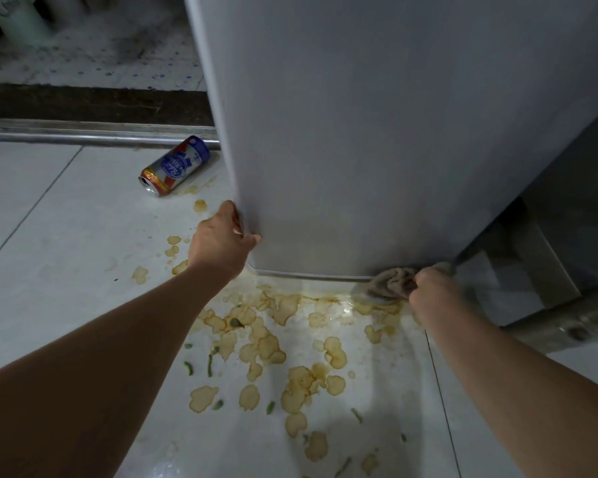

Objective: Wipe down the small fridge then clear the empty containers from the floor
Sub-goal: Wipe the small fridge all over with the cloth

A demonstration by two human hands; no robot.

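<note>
A home kitchen: small fridge (377, 132), tiled floor (49, 236), spilled food stains (290, 357).

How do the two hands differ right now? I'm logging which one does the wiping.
The left hand grips the lower left corner of the fridge door, bare, holding no cloth; the right hand clutches a bunched beige cloth against the door's bottom edge. The left sits higher, up the door's side; the right sits lower, just above the stained floor. Both work at the same door.
</note>
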